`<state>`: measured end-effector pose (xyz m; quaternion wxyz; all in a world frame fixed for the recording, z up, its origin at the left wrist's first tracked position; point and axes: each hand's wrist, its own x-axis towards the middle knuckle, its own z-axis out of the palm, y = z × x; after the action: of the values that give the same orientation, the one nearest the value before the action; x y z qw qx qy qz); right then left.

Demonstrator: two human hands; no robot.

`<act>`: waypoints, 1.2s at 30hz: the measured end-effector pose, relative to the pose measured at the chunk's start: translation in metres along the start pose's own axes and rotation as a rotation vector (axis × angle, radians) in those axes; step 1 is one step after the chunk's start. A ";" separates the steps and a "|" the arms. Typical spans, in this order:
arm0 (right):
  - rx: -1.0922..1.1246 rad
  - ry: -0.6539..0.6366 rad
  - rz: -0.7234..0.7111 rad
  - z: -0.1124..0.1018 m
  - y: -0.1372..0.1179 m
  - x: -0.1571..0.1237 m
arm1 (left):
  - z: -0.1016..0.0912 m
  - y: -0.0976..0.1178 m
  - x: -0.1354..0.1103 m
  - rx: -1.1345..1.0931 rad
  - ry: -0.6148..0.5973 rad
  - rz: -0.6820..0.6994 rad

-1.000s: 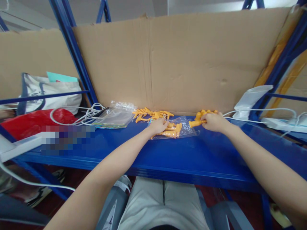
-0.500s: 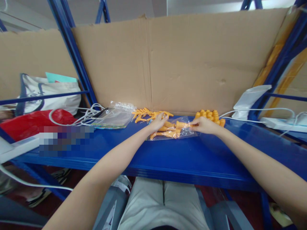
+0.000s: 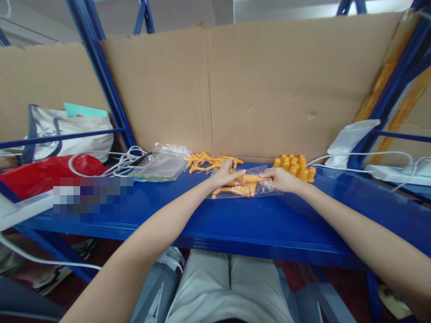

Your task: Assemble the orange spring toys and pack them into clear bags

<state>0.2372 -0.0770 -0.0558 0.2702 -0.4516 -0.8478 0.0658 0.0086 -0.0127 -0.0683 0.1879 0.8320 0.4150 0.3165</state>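
A clear plastic bag (image 3: 266, 190) with several orange plastic pieces (image 3: 249, 190) inside lies flat on the blue shelf top. My left hand (image 3: 222, 175) grips its left upper part, the thumb stretched across the plastic and the other fingers partly hidden behind it. At the right end of the bag, my right hand (image 3: 283, 179) is closed, with its fingertips at the end of an orange piece (image 3: 252, 178). Whether those fingers pinch the piece itself or the film over it is hard to see. Behind my left hand lie loose orange pieces with small metal chains (image 3: 202, 169).
Stubby orange pieces (image 3: 292, 164) stand grouped behind my right hand. Flat clear bags (image 3: 158, 168) and white cables (image 3: 124, 161) lie to the left. A cardboard sheet (image 3: 256, 89) backs the shelf. A white plastic packet (image 3: 350, 141) leans by the right post.
My left thumb has stretched rightward over the bag. My right hand's fingers have shifted slightly left and down at the bag's right end. The bag has moved slightly right.
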 end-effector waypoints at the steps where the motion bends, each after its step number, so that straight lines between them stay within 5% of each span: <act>1: 0.013 0.007 -0.002 0.001 0.000 0.000 | 0.000 0.000 0.000 -0.005 0.003 0.002; 8: 0.318 0.116 0.138 0.007 0.000 0.003 | -0.004 0.005 -0.001 0.000 0.010 0.002; 16: 0.647 0.227 0.515 0.007 -0.001 0.001 | -0.004 0.001 0.002 -0.020 0.007 -0.013; 24: 0.673 -0.057 0.548 -0.001 0.000 -0.005 | -0.003 0.000 0.003 -0.006 -0.017 0.013; 31: 0.816 -0.006 0.583 -0.002 -0.009 -0.005 | -0.016 0.007 0.000 0.065 0.020 0.339; 36: 0.926 0.011 0.558 0.002 -0.008 -0.005 | -0.017 0.016 -0.002 0.080 -0.015 0.327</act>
<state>0.2328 -0.0849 -0.0564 0.4177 -0.4938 -0.5764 0.4994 0.0049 -0.0228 -0.0473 0.1038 0.8977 0.2847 0.3198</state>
